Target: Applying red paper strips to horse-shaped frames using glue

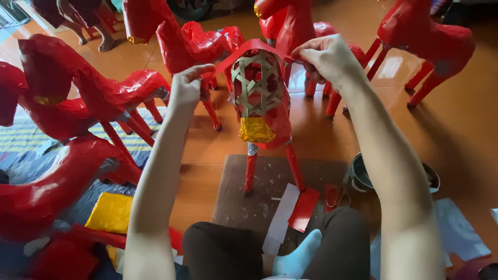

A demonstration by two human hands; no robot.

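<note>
A woven bamboo horse frame [258, 85], partly covered in red paper with a gold muzzle, stands on thin red legs on a brown board [244, 199] in front of me. A strip of red paper [244, 51] arches over the bare woven top of the frame. My left hand [188, 87] pinches the strip's left end beside the frame. At the frame's upper right my right hand [326, 58] grips the other end. Both arms reach forward over my knees.
Finished red paper horses stand around: left [78, 88], behind [194, 44], far right [428, 39]. Gold paper [110, 211] lies at lower left. Red and white paper strips [293, 207] lie on the board. A metal pot [363, 176] sits right. Another person's feet [98, 36] are at top left.
</note>
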